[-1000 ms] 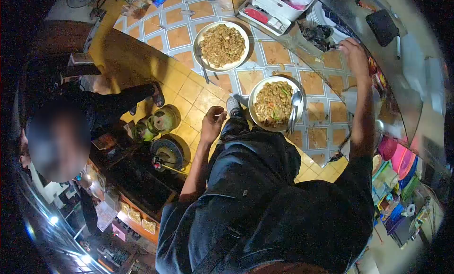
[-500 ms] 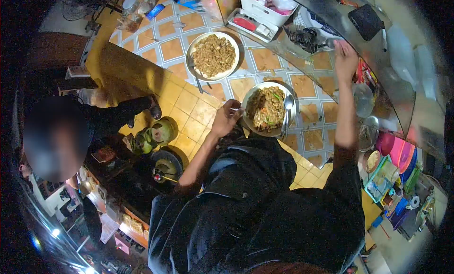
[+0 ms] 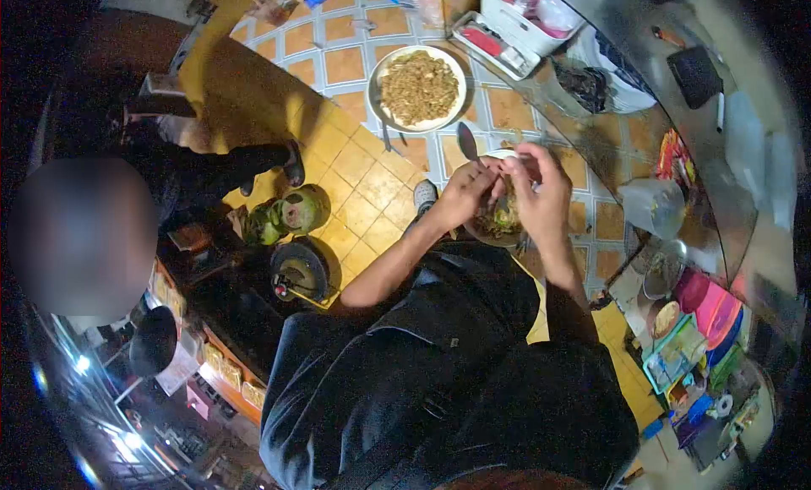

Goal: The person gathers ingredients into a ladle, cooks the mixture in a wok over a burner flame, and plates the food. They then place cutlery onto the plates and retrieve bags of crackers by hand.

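Note:
Both hands are close together over the nearer plate of food (image 3: 500,222) and hide much of it. My left hand (image 3: 463,194) is closed round the handle of a spoon (image 3: 466,140), whose bowl points up and away from me. Just right of it, my right hand (image 3: 543,194) has its fingers bent and drawn together near the spoon handle; what they hold is too small to tell. Farther off on the tiled-pattern table (image 3: 507,108) stands a second plate of brown food (image 3: 420,89), with cutlery at its left edge.
Beyond the plates are a white box (image 3: 494,46) and a black plastic bag (image 3: 583,86). A clear container (image 3: 653,208) stands at the right, near colourful baskets (image 3: 716,308). Another person (image 3: 203,169) is at the left, beside green gas cylinders (image 3: 300,209).
My right hand has come back from beside the black bag to the nearer plate. My left hand has moved right to meet it, and a raised spoon now shows between them.

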A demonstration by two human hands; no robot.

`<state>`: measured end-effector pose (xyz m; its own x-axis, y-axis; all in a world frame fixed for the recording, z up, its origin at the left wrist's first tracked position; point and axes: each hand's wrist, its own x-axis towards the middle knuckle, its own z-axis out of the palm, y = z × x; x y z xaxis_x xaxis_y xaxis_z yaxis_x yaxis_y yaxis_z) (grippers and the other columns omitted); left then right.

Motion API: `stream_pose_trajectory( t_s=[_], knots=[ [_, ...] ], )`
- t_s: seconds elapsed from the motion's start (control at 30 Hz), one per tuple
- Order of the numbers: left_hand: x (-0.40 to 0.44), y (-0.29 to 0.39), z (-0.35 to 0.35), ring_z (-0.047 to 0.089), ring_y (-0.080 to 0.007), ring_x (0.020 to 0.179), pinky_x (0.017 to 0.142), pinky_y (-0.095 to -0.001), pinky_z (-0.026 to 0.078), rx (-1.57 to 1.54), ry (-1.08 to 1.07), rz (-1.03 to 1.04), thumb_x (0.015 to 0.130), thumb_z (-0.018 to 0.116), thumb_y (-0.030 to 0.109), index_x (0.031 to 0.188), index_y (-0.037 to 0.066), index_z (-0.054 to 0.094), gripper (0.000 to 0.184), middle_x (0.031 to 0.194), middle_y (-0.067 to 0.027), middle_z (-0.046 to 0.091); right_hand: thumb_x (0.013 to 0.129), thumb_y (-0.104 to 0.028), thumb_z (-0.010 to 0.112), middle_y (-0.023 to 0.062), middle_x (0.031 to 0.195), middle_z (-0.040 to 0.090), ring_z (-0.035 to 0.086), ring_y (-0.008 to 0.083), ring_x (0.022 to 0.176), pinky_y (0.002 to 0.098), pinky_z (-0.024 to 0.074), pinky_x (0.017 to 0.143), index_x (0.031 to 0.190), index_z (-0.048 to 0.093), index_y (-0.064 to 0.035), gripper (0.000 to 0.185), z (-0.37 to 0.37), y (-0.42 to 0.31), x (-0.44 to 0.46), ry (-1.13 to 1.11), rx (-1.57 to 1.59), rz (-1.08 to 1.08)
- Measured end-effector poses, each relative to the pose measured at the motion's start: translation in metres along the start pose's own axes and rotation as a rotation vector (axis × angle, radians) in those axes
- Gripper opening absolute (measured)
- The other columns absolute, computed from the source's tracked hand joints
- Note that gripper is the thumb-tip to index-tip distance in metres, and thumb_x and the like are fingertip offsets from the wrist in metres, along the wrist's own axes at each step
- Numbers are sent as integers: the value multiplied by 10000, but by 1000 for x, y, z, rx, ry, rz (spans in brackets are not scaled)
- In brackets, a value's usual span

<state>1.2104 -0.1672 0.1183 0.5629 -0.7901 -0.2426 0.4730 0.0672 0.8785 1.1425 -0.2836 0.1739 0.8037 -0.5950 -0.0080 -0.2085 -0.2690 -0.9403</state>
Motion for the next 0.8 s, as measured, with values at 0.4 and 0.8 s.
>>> stream_pose_trajectory(
  t_s=[0.4,0.8],
  knots=[
    [-37,-10,-50,488,-77,650,571,-197,392,-349,18,-132,861,461,151,1140,-31,533,341,854,-19,540,848,-118,594,13,710,590,542,91,596,221,429,556,931,608,10,153,20,38,-21,-788,220,431],
    [-39,3,-36,566,-193,691,652,-339,448,452,217,17,930,474,227,945,6,596,253,723,-91,597,840,-131,612,15,817,570,520,77,752,228,430,684,1006,560,-2,217,21,56,2,-566,80,49]
  ],
)
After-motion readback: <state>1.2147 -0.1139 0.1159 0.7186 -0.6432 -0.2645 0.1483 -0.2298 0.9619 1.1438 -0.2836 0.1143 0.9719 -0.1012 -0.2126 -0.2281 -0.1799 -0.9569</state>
